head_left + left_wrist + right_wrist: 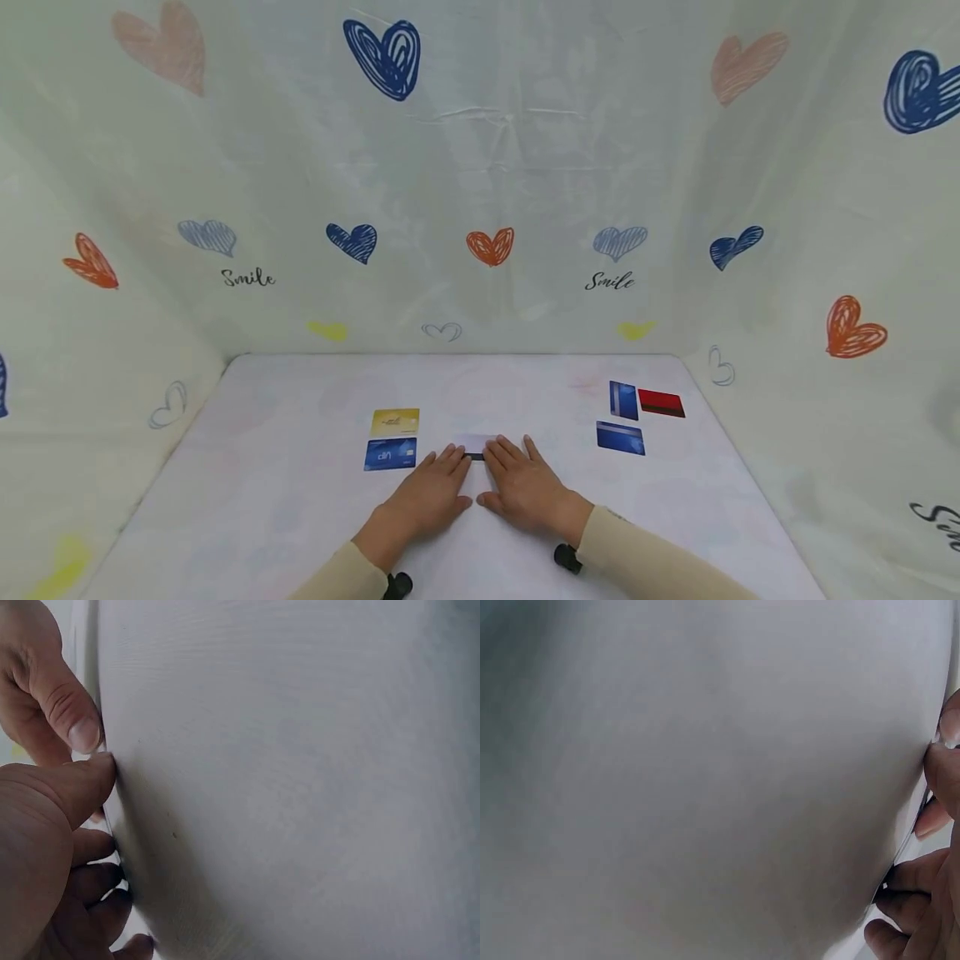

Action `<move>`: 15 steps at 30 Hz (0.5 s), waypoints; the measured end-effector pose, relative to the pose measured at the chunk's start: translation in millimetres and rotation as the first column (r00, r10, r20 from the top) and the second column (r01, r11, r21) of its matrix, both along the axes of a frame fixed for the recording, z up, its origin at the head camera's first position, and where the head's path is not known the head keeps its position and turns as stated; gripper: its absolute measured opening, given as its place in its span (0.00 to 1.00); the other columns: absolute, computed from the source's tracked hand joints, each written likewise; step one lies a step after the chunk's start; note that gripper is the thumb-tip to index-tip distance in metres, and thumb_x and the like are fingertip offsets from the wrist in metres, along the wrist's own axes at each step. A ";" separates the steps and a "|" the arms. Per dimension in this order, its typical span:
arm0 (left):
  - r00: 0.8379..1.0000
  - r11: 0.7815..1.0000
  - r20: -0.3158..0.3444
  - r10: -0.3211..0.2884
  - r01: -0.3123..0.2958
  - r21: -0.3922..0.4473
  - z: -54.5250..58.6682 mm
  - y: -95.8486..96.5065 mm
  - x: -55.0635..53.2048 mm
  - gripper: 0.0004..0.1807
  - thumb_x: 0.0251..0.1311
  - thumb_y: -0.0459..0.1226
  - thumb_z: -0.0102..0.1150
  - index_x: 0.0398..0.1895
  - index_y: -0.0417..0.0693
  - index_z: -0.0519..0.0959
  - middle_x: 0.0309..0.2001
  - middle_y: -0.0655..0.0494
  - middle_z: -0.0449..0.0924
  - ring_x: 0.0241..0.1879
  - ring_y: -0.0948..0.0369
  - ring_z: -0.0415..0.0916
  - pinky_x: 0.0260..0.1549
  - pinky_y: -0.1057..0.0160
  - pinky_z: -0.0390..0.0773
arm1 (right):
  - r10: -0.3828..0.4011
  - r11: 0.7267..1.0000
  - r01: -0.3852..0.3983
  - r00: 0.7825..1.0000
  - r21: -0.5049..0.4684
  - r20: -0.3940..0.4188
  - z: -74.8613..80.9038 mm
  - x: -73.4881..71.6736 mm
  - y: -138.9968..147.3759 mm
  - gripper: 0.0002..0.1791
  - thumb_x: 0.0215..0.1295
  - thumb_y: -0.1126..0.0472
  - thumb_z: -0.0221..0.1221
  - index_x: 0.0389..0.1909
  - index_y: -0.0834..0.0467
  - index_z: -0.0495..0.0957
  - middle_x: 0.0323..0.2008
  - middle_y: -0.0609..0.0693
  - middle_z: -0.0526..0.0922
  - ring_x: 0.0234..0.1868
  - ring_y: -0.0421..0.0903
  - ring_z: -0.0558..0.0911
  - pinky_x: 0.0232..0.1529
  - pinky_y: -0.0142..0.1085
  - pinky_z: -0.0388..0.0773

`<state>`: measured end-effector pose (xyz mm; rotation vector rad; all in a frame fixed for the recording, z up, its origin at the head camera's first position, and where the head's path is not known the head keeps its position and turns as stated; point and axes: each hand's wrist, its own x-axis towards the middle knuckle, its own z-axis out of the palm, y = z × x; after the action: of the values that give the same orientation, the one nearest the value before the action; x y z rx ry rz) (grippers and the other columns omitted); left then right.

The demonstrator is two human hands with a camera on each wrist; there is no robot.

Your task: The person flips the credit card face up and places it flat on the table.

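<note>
Both hands lie palm down on the white table, angled toward each other. Between their fingertips shows a flat pale card point(472, 442) with a black stripe along its near side; the fingers cover its left and right ends. My left hand point(433, 492) has its fingers extended over the left end, thumb pointing inward. Extended fingers of my right hand point(525, 490) rest on the other end, with the index finger spread outward. The two thumb tips are close together on the near side, and in the left wrist view a thumb point(90, 780) touches the white surface.
Left of the hands, a gold card point(395, 422) lies just above a blue card point(390, 454). Farther right are an upright blue card point(623, 401), a red card point(662, 403) and another blue card point(620, 437). A heart-printed curtain point(525, 192) surrounds the white table point(285, 500).
</note>
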<state>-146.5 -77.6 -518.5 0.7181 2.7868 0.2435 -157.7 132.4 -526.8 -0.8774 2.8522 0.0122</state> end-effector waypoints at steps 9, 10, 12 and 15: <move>1.000 0.999 -0.029 0.001 -0.002 -0.034 3.8 -0.2 0.3 0.34 0.75 0.52 0.60 0.76 0.44 0.72 0.78 0.48 0.69 0.79 0.50 0.63 0.77 0.45 0.62 | 0.038 0.999 -0.038 0.999 -0.011 -0.011 3.1 -6.2 11.2 0.42 0.78 0.33 0.51 0.80 0.56 0.64 0.81 0.50 0.65 0.83 0.53 0.61 0.78 0.64 0.57; 1.000 0.999 -0.031 0.004 -0.005 -0.035 3.9 -0.1 0.0 0.33 0.75 0.52 0.60 0.75 0.44 0.72 0.78 0.48 0.69 0.79 0.50 0.63 0.77 0.45 0.63 | 0.040 0.999 -0.040 0.999 -0.017 -0.014 3.3 -7.5 13.3 0.41 0.78 0.33 0.52 0.80 0.56 0.65 0.80 0.50 0.65 0.82 0.53 0.61 0.78 0.64 0.58; 0.999 0.999 -0.031 0.011 -0.012 -0.033 4.4 0.2 -0.5 0.33 0.75 0.52 0.59 0.75 0.44 0.73 0.77 0.48 0.70 0.79 0.50 0.63 0.77 0.46 0.63 | 0.037 0.999 -0.037 0.999 -0.035 -0.010 4.4 -10.2 17.3 0.40 0.78 0.34 0.53 0.79 0.56 0.66 0.80 0.51 0.67 0.82 0.54 0.63 0.78 0.64 0.58; 0.998 0.999 -0.067 0.014 -0.016 -0.029 4.7 -0.1 -2.4 0.31 0.74 0.52 0.60 0.72 0.45 0.76 0.75 0.49 0.73 0.77 0.50 0.66 0.75 0.45 0.66 | 0.022 0.996 -0.025 0.999 -0.083 -0.042 5.8 -15.4 22.0 0.38 0.77 0.35 0.56 0.76 0.57 0.71 0.75 0.52 0.73 0.78 0.56 0.68 0.76 0.62 0.63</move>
<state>-148.8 -77.6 -513.8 0.7119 2.8539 0.1842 -173.1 154.4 -521.0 -0.9373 2.8988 -0.0885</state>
